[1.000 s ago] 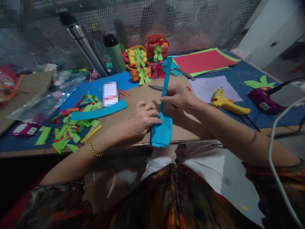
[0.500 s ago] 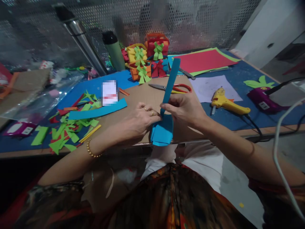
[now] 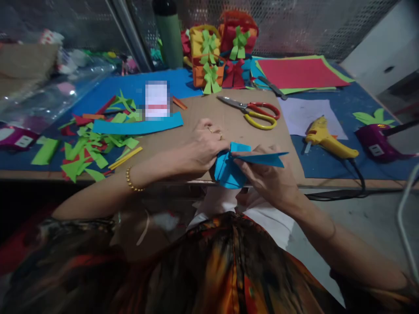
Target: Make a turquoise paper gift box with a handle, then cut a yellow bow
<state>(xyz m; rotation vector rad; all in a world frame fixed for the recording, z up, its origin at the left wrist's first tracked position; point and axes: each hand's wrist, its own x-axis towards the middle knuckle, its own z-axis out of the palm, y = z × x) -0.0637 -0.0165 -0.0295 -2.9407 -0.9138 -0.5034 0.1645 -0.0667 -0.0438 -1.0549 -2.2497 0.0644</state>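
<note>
My right grip [image 3: 271, 174] pinches the blue strip [image 3: 266, 159]; my left [image 3: 207, 146] holds the folded paper [image 3: 231, 172]. Scissors [image 3: 250, 111] lie just beyond — glue gun [image 3: 330, 139] to the right.

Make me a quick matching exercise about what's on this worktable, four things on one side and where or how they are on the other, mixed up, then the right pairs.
1. Scissors
2. Hot glue gun
3. Red paper sheet
4. Right hand

A. Holding a blue paper strip
B. Yellow, partly over the lilac sheet
C. On top of a green sheet
D. On the cardboard, with one red and one yellow handle

Pairs: 1-D, 2-B, 3-C, 4-A
</note>
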